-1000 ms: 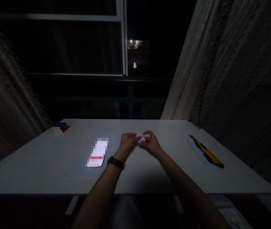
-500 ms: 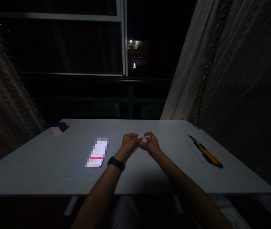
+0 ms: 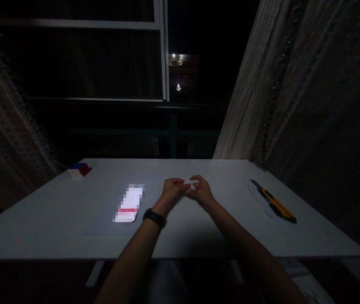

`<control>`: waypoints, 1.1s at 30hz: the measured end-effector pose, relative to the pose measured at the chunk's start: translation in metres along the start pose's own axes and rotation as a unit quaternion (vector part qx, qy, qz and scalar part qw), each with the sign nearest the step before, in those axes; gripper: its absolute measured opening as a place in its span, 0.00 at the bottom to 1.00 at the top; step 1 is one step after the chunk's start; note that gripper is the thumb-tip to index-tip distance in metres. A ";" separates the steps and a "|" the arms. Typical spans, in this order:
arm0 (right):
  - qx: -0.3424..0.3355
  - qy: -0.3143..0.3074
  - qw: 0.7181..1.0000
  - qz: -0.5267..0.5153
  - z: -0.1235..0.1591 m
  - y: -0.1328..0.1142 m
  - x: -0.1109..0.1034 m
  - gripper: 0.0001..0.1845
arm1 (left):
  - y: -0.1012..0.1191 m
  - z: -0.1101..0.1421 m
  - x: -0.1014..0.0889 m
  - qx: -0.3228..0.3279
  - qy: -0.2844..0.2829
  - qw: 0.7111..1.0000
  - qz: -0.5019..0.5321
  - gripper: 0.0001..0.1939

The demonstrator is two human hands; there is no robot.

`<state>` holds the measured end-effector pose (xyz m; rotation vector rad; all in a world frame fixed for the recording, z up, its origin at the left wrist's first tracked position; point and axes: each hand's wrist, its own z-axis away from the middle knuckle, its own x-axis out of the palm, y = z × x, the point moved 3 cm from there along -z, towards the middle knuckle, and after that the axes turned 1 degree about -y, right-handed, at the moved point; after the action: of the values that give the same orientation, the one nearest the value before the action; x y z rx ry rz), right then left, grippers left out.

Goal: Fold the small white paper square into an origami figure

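Note:
Over the middle of the white table, my left hand (image 3: 171, 191) and my right hand (image 3: 203, 192) meet with bent fingers. Between them is a small white piece (image 3: 187, 181), which looks like folded paper; the fingers cover most of it. Both hands pinch it from opposite sides, thumbs toward me. A dark watch (image 3: 154, 217) circles my left wrist. Left of that wrist, a phone (image 3: 129, 203) with a bright, pixelated screen lies on a pale sheet (image 3: 100, 223).
At the far left corner of the table (image 3: 50, 219) sits a blue, white and red cube (image 3: 79, 169). A yellow and black utility knife (image 3: 276, 202) rests over white paper (image 3: 257, 198) on the right. Curtains (image 3: 240, 97) hang beside a dark window.
Less of the white piece shows between my fingertips now. Both hands stay in almost the same place, and nothing else on the table has moved.

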<state>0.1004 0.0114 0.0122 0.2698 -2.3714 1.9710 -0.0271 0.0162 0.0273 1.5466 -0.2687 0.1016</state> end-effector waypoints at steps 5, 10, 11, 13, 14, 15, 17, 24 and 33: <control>0.000 0.019 1.000 0.008 0.000 -0.003 -0.003 0.25 | 0.000 -0.001 0.005 0.021 -0.042 0.999 -0.011 0.22; 0.000 0.009 1.000 0.027 -0.001 0.002 -0.005 0.26 | 0.001 -0.002 0.008 0.040 -0.023 0.998 -0.040 0.22; -0.002 0.004 0.999 0.035 -0.001 0.004 -0.005 0.25 | 0.002 -0.002 0.007 0.041 -0.012 0.998 -0.042 0.22; -0.007 -0.006 0.998 0.058 -0.003 0.006 -0.005 0.24 | 0.003 -0.002 0.006 0.043 0.004 0.998 -0.046 0.21; -0.013 -0.007 0.997 0.072 -0.004 0.007 -0.006 0.23 | 0.003 -0.002 0.005 0.045 0.011 0.998 -0.049 0.20; -0.019 -0.005 0.996 0.086 -0.004 0.007 -0.006 0.22 | 0.003 -0.003 0.003 0.049 0.017 0.997 -0.055 0.20; -0.037 0.004 0.993 0.111 -0.005 0.006 -0.007 0.21 | 0.003 -0.005 0.000 0.061 0.027 0.995 -0.076 0.19; -0.073 0.010 0.983 0.170 -0.005 0.005 -0.007 0.20 | -0.006 -0.011 -0.007 0.101 0.011 0.983 -0.155 0.16; -0.071 0.027 0.977 0.197 -0.006 0.011 -0.006 0.19 | -0.003 -0.010 -0.012 0.132 0.008 0.963 -0.237 0.15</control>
<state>0.1043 0.0199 0.0022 -0.2798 -2.6768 1.8979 -0.0372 0.0275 0.0213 1.8347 0.1388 -0.2362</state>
